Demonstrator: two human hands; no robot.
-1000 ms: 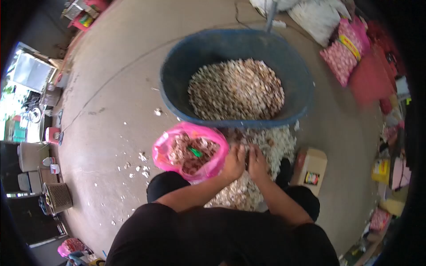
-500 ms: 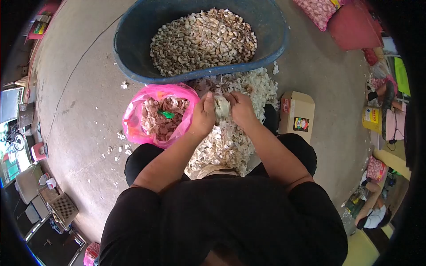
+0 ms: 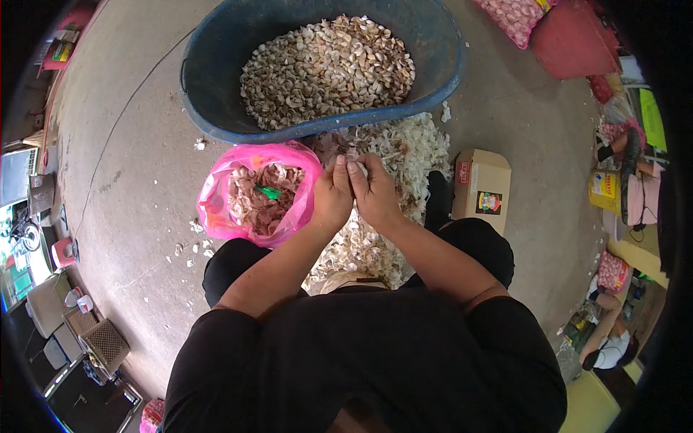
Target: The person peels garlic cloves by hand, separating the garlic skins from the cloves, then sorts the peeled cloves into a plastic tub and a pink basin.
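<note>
My left hand point(image 3: 334, 193) and my right hand point(image 3: 373, 190) meet with thumbs side by side, closed around a whitish garlic piece point(image 3: 355, 167) that is mostly hidden. Below them a heap of pale papery skins point(image 3: 361, 249) lies between my legs. Beyond the hands stands a large blue tub point(image 3: 289, 133) with many loose cloves point(image 3: 328, 72) in it. Left of my left hand, a pink plastic bag point(image 3: 209, 191) holds reddish-brown skins point(image 3: 249, 209) and a small green object point(image 3: 268, 193).
A cardboard box point(image 3: 476, 180) stands right of my right knee. Filled net bags point(image 3: 514, 20) and a red container point(image 3: 574, 43) are at the upper right. Another person's arm point(image 3: 605, 325) shows at the far right, near a yellow bucket point(image 3: 605, 189). Crates point(image 3: 105, 343) stand at the left.
Both hands have come closer together, their thumbs now nearly touching. The whitish piece, plainly visible between them before, is now mostly covered.
</note>
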